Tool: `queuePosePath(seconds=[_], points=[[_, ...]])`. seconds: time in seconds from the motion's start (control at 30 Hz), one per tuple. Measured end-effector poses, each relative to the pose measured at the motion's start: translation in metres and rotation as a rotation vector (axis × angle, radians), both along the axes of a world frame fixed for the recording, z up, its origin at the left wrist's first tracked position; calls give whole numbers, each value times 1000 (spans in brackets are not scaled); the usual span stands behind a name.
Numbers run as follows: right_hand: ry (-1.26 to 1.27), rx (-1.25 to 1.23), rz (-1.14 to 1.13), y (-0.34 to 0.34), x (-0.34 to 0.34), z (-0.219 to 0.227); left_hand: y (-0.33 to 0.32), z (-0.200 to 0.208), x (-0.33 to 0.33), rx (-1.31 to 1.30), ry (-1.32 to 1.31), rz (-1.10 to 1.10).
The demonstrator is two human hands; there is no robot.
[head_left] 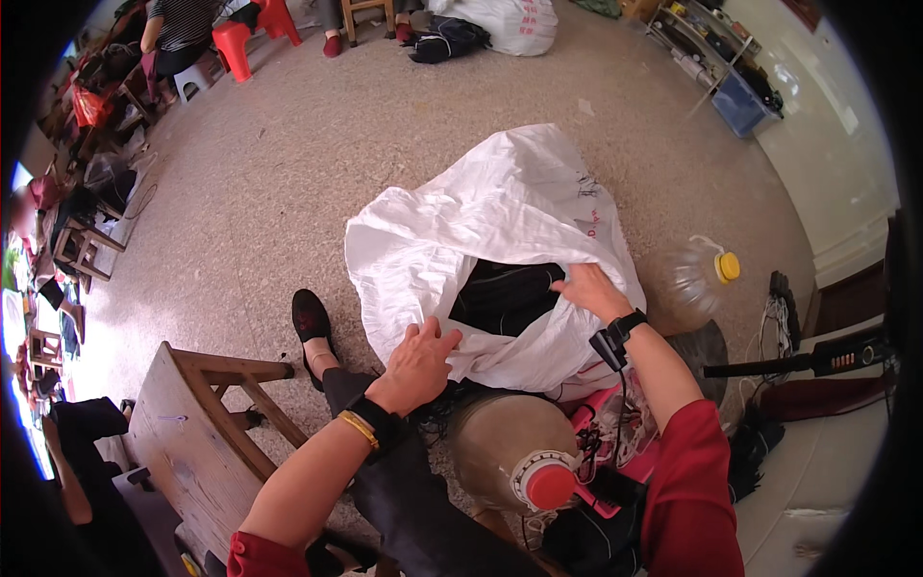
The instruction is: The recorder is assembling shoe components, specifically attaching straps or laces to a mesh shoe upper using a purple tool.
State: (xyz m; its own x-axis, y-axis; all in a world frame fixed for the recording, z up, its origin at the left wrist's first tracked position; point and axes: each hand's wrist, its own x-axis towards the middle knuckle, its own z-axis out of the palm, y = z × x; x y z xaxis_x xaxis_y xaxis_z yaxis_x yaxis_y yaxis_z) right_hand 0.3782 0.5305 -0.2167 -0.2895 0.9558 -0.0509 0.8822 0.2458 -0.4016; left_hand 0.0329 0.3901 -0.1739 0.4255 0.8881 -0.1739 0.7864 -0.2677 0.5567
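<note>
A large white woven sack (510, 183) stands on the floor in front of me, its mouth facing up. Dark folded fabric (505, 298) shows inside the opening. My left hand (415, 363) is at the near left rim, fingers bent against the white cloth; whether it pinches the rim is hard to make out. My right hand (588, 290) lies over the right rim, thumb toward the dark fabric and the other fingers spread along the sack. Both wrists carry black bands, and a cable hangs from the right one.
A big clear jug with a red cap (550, 488) stands close before me; another with a yellow cap (728, 266) is right of the sack. A wooden bench (183, 433) is at my left. Behind the jug lies a pink basket (639, 462). Other people sit farther off.
</note>
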Motion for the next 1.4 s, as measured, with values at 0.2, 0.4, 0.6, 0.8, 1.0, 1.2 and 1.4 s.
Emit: queuePosePath(seconds=[0.2,0.4,0.6,0.8,1.0,1.2,1.4], points=[[-287,-136,294,-5,-44,-8,1,1,2,-4,-58,28],[-320,-208,179,9,-50,-34,-1,3,7,-17,-67,52],[-204,-98,81,-10,-24,-25,-4,-1,8,-50,-87,68],[121,-31,183,-50,-35,95,-8,-9,-2,-49,-84,132],[446,136,210,-84,-44,171,-23,27,3,-48,-173,226],[787,103,193,-96,-59,222,-58,97,1,192,-314,364],[1181,-247,22,-117,-84,277,-109,187,-8,370,-309,622]])
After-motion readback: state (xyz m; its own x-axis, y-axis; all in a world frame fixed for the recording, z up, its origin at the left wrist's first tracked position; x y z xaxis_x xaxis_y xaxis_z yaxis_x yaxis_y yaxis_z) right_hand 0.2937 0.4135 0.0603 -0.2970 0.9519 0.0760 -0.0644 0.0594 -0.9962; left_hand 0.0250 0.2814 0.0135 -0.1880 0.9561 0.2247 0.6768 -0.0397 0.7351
